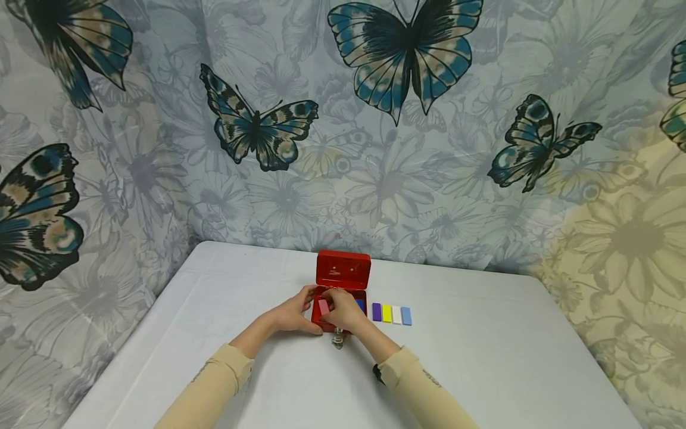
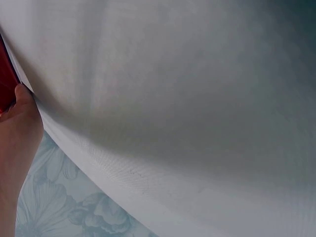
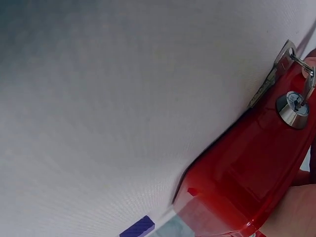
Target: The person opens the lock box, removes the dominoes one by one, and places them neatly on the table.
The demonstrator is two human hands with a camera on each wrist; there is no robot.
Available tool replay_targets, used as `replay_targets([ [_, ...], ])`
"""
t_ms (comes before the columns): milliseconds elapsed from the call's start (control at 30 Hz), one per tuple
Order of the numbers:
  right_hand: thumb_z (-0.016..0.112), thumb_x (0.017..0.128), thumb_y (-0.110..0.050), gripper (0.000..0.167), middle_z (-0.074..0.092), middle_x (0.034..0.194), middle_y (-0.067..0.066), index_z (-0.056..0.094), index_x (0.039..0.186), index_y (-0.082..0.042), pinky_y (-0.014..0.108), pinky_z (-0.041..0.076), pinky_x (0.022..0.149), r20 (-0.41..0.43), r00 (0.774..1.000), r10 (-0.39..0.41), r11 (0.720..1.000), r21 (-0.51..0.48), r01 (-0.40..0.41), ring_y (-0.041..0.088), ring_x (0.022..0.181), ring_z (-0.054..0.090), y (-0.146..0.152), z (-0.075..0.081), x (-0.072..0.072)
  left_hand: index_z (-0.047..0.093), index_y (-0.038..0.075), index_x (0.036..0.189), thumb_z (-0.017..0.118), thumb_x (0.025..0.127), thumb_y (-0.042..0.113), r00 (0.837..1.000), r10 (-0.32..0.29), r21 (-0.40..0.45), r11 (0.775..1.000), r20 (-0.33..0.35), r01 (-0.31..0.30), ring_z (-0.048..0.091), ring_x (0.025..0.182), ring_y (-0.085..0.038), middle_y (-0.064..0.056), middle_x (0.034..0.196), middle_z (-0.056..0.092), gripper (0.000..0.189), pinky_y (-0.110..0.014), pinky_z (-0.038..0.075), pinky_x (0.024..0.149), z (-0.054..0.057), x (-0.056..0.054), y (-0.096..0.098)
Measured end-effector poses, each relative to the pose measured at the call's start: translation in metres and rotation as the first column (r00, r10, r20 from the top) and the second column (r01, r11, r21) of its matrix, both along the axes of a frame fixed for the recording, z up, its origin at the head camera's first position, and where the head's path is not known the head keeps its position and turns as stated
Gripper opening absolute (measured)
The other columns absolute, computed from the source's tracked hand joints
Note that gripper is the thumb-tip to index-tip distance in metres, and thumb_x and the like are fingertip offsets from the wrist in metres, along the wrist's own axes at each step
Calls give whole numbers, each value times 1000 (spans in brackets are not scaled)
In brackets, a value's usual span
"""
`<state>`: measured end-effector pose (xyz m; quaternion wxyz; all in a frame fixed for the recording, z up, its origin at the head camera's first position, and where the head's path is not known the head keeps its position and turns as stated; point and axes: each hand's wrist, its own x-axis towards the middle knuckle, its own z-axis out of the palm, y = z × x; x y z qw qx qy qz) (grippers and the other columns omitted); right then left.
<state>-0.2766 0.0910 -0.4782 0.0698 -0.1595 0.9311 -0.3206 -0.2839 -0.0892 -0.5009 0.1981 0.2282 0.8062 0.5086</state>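
A small red metal cash box [image 1: 343, 271] stands on the white table with its lid raised at the back. My left hand [image 1: 292, 311] holds the box's left side, thumb at the front corner and fingers farther back. Inside the box, my right hand [image 1: 345, 310] pinches a pink block [image 1: 324, 307] near the left wall. To the right of that hand a blue block [image 1: 360, 305] shows in the box. Keys [image 3: 308, 81] hang from the lock [image 3: 294, 108] on the box's front. The right fingertips are mostly hidden in the right wrist view.
Right of the box, purple [image 1: 377, 312], yellow [image 1: 386, 313], white [image 1: 396, 314] and light blue [image 1: 407, 316] blocks lie in a row. The white-covered table [image 1: 482, 357] meets butterfly-patterned cloth [image 1: 375, 179] at the back and sides.
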Motion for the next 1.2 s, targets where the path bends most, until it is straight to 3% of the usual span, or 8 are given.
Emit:
replay_targets([
  [800,80,79,-13,43,64,107,11,64,118,0,37,56,82,-18,1000,22,1000,17,-22,23,92,57,4,1,1,20,-1,148,84,75,11,1000,-1,1,1000,1,1,28,142,-32,-19,152,31,97,-44,26,116,0,0,0],
  [1200,79,82,-14,43,64,101,7,63,119,-2,35,56,79,38,999,12,999,-37,-10,20,86,57,11,3,2,20,0,148,84,75,9,1000,7,9,1000,5,-7,28,142,-33,-19,152,30,97,-44,26,116,-1,-1,1],
])
